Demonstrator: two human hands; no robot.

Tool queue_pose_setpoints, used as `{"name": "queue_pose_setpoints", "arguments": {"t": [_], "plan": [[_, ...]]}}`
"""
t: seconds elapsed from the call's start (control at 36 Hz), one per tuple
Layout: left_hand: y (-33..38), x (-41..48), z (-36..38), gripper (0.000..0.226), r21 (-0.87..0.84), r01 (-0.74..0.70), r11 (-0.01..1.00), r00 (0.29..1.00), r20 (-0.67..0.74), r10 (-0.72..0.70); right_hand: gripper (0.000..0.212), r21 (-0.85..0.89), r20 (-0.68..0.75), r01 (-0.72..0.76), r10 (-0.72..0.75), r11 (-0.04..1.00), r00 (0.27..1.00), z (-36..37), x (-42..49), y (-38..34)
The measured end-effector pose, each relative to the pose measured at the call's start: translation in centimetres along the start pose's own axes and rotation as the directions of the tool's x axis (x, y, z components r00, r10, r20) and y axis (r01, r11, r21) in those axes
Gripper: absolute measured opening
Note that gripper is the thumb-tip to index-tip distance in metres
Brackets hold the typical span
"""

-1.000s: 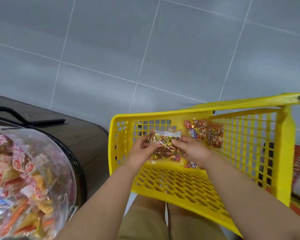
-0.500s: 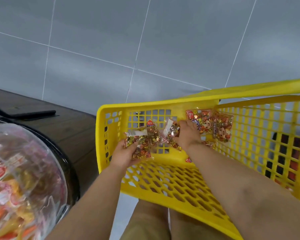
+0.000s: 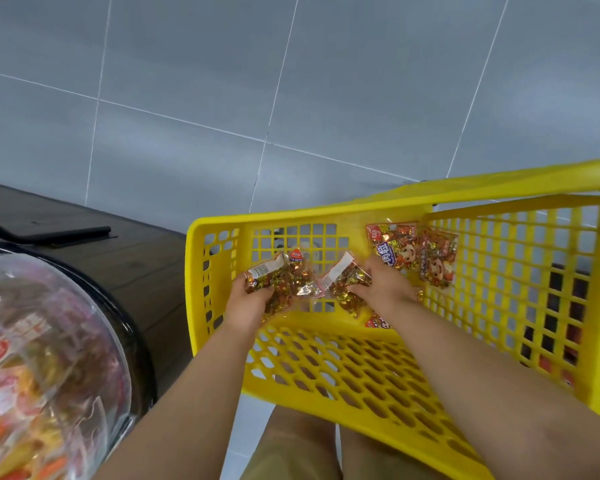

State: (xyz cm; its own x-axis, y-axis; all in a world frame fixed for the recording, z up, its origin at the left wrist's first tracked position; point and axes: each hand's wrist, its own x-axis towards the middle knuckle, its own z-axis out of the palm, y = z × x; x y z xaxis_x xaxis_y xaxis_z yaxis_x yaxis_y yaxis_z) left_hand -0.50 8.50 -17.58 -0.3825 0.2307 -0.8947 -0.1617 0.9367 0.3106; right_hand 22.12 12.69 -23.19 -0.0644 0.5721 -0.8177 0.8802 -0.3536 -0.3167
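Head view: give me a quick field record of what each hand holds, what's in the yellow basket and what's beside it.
left hand: grips clear sweet packets, inside the basket
right hand: grips one sweet packet with a white header
yellow basket: perforated plastic, both hands inside it
lying in basket: two red cartoon packets against the far wall; a further red packet peeks out under the right wrist
left of basket: clear tub of wrapped snacks, by a dark counter
floor: grey tiles

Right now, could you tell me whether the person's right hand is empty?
No, the right hand grips a clear candy bag inside the yellow basket.
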Motion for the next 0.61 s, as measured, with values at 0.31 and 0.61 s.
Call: {"name": "queue_pose_setpoints", "arguments": {"t": [0.31,0.61], "plan": [[1.9,-2.2,4.0,0.033,-0.039,0.051,0.998,0.971,0.235,-0.041,0.052,0.545,0.280,-0.096,-0.073,0.833,0.957,-4.7,-2.8,0.8],[0.3,-0.5,3.5,0.094,0.005,0.120,0.993,0.962,0.246,-0.117,0.043,0.436,-0.108,0.007,0.045,0.900,0.993,-4.0,0.2,-0.7]]}}
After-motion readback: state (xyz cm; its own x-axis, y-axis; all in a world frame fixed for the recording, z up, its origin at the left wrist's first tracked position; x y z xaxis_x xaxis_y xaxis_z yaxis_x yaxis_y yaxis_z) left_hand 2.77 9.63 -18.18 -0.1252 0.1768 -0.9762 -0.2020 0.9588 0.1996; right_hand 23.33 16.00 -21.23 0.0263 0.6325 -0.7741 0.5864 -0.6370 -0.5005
